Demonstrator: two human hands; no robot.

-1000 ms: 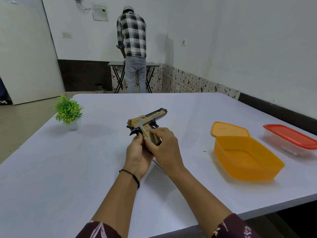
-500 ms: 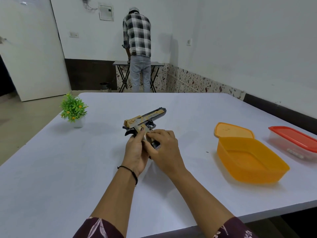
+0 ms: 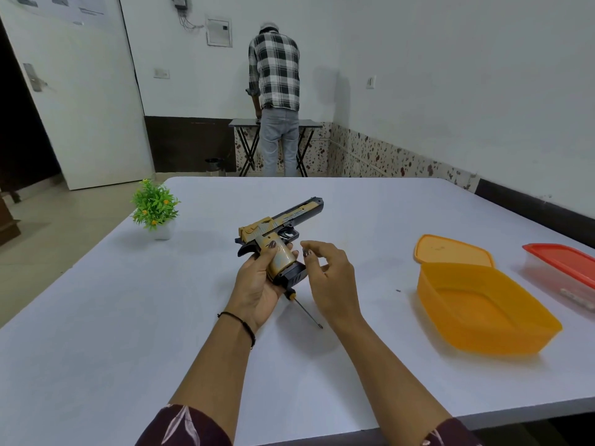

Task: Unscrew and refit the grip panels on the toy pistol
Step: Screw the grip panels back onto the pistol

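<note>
Head view: gripped the gold-and-black plastic toy pistol point(image 3: 280, 226) by its handle in the left hand point(image 3: 257, 284) over the white desk point(image 3: 128, 317), right hand point(image 3: 331, 278) open and empty beside it, seemingly about to need the slim metal screwdriver point(image 3: 306, 311) lying beneath.

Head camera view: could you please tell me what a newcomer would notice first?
The golden toy pistol, gripped by the left hand above the table, stands out, with the right hand open beside it. An orange container sits open at right; a screwdriver lies beneath the hands.
</note>
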